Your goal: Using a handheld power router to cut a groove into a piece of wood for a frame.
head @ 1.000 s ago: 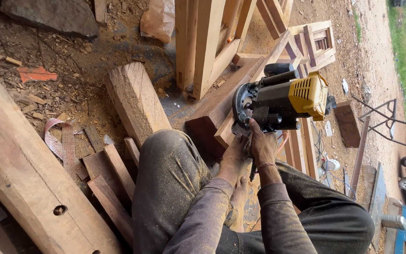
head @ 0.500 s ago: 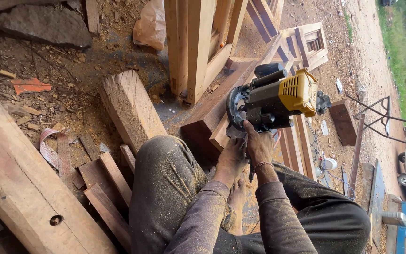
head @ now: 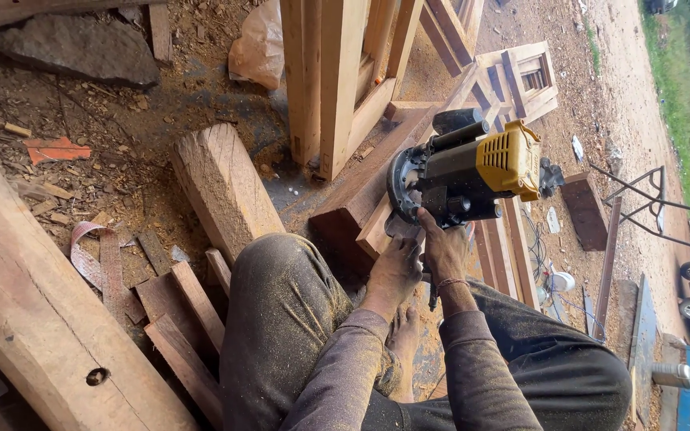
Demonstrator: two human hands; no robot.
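Yellow-and-black circular saw (head: 461,172) sits at about 1 o'clock from frame centre, resting on the end of a reddish timber beam (head: 369,187) that runs toward 1 o'clock under an upright wooden frame (head: 337,80).

Risks, as judgement: the blade guard is just beside both hands, so a slip or kickback could bring the fingers to the blade. A bare foot (head: 403,343) lies at 6 o'clock from the saw, right below the work, so a dropped tool or offcut could hit it. The beam end looks propped, not clamped; it could shift. Sawdust covers the trousers and ground, so footing looks poor. A cord is hard to make out; cannot tell where it runs.

Pose: the person crouches, knees wide, both forearms reaching forward toward 12 o'clock between them. Left hand (head: 394,271) is curled, knuckles up, against the wood at the saw's lower edge; cannot tell if it grips the wood or the saw base. Right hand (head: 443,249) has fingers wrapped up onto the saw's underside near the handle, closed on it, wrist bent upward.

A short thick log block (head: 225,187) lies at 10 o'clock, apart from the hands.
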